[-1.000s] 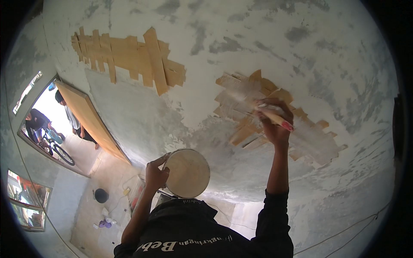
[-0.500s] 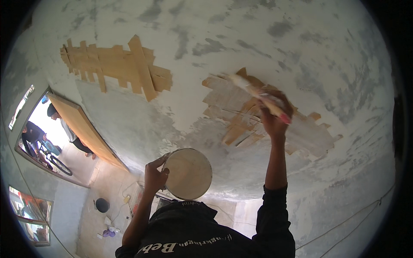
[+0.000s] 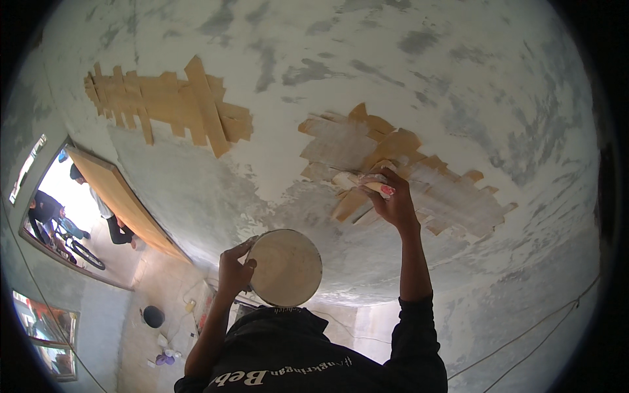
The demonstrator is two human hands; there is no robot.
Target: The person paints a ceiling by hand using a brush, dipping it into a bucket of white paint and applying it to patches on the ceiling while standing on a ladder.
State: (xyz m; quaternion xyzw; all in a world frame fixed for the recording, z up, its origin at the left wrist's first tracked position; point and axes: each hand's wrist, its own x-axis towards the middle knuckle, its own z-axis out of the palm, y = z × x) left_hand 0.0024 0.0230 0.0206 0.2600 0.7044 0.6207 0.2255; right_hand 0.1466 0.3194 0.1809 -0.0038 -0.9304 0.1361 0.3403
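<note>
My right hand (image 3: 397, 204) is closed around a paintbrush (image 3: 379, 188) with a pale handle and a red end. Its whitish head meets the lower left part of a brown paper-tape patch (image 3: 398, 145) on the wall. Thin white coating covers much of that patch, while some strips remain bare brown. Held in front of my chest is a round tub (image 3: 286, 268) with a cream-coloured top face and dark rim. My left hand (image 3: 234, 268) grips its left side, thumb toward the face and fingers partly hidden behind.
Another brown tape patch (image 3: 167, 105) is on the wall to the left. Beyond it, a wooden door (image 3: 128, 200) stands ajar, with people and a bicycle (image 3: 85, 252) outside. A black bucket (image 3: 153, 317) sits on the floor. Cables (image 3: 531, 344) hang at right.
My right hand has moved down and left, bringing the brush from the patch's upper middle to its lower left. The tub stays in my left hand, nearly still. The view has shifted slightly.
</note>
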